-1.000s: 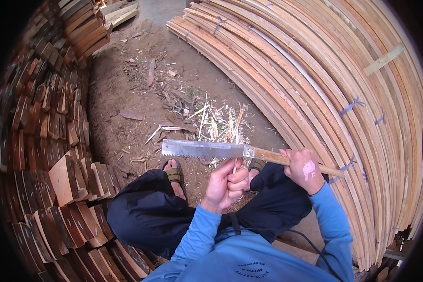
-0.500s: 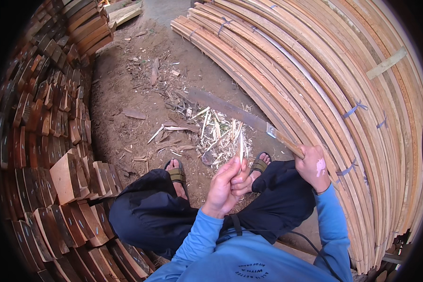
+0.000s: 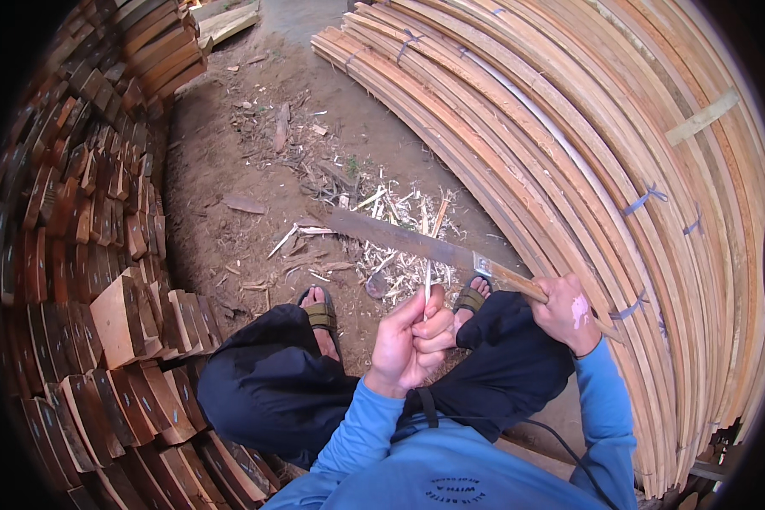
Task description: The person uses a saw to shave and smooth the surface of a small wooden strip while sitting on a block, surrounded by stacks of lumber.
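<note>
Nearby, a blue long-sleeved shirt (image 3: 450, 467) and loose navy trousers (image 3: 268, 391) filled the lower edge, the knees bent and spread. Over the lap, the bare left hand (image 3: 410, 340) was curled, thumb and fingers pinched together on a thin, pale wood sliver (image 3: 427, 280) that pointed away from the person. To its right and well apart from it, the bare right hand (image 3: 565, 314) was wrapped around the light-brown wooden handle (image 3: 514, 280) of a handsaw with a dull grey metal blade (image 3: 404, 238). The blade slanted toward the far left, crossing just beyond the sliver's tip; whether the two touched could not be told. Past the knees, olive-strapped, dark-soled sandals (image 3: 320, 316) stood on brown earth (image 3: 221, 170). Farther on, around the view of the blade, lay cream wood shavings and splinters (image 3: 391, 276). On the left, a tall stack of short reddish-brown wooden blocks (image 3: 136, 408) ran from near to far; on the right, long, pale tan wooden slats (image 3: 518, 127) lay in bundles with bluish ties (image 3: 644, 200). Beyond the stack, at the far left, lay a few pale planks (image 3: 229, 23).
</note>
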Demonstrator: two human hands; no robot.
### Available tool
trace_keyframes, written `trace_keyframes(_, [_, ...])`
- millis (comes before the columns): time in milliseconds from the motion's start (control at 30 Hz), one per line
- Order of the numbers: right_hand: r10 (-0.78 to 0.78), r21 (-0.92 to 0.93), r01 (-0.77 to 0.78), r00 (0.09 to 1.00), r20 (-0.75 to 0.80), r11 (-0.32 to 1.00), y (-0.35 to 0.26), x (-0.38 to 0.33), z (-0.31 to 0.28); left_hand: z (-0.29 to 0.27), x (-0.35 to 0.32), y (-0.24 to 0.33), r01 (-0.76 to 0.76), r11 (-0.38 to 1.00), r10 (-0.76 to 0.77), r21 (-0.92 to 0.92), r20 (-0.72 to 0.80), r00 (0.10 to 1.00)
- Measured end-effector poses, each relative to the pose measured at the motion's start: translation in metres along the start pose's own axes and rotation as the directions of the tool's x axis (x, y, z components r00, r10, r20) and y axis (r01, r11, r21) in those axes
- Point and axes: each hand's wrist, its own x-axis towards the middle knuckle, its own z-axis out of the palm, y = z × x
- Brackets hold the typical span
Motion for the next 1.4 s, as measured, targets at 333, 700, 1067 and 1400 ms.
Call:
trace_keyframes(333, [-0.036,-0.136,0.038,0.999,0.017,0.99,0.003,0.004,0.006,-0.004,-0.003,0.004,-0.006,1.0,0.006,-0.003,-0.014,1.0])
trace_keyframes(700, [0.199,0.06,-0.196,0.979,-0.052,0.979,-0.003,0.022,-0.004,0.009,0.002,-0.003,0.073,0.997,-0.074,0.026,0.031,0.997])
trace_keyframes(1067, [0.05,-0.061,-0.054,0.997,-0.058,0.997,-0.022,-0.003,-0.016,0.014,0.014,-0.021,0.111,0.603,0.261,0.79,-0.327,0.908])
trace_keyframes(1400, [0.042,-0.259,-0.055,0.998,-0.052,0.964,-0.015,-0.015,0.001,-0.008,0.018,-0.016,0.192,-0.263,0.768,0.946,0.085,0.635])
